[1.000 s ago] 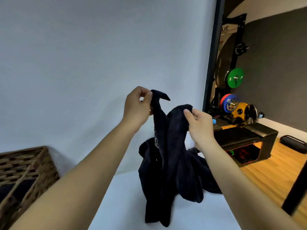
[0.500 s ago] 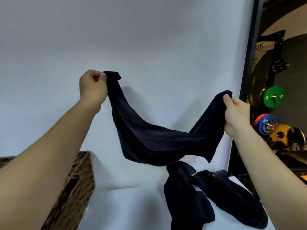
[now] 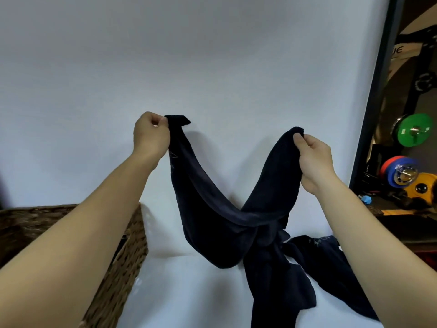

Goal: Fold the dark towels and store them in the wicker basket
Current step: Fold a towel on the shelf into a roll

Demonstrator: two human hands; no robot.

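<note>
White wall (image 3: 212,55) fills most of the view, white table (image 3: 189,292) below it. Basket (image 3: 123,268) sits at the table's left edge, partly behind the left forearm; its interior is dark, contents unclear. Towel (image 3: 212,221) is held up over the table, sagging in a deep V between the hands. Its low point hangs beside a pile (image 3: 307,280) of dark towels lying on the table at right; whether they touch can't be told. Left hand (image 3: 151,136) pinches one top corner, fingers curled tight. Right hand (image 3: 312,157) pinches the other corner, thumb on top. Weight plates (image 3: 412,133) on a rack far right.
</note>
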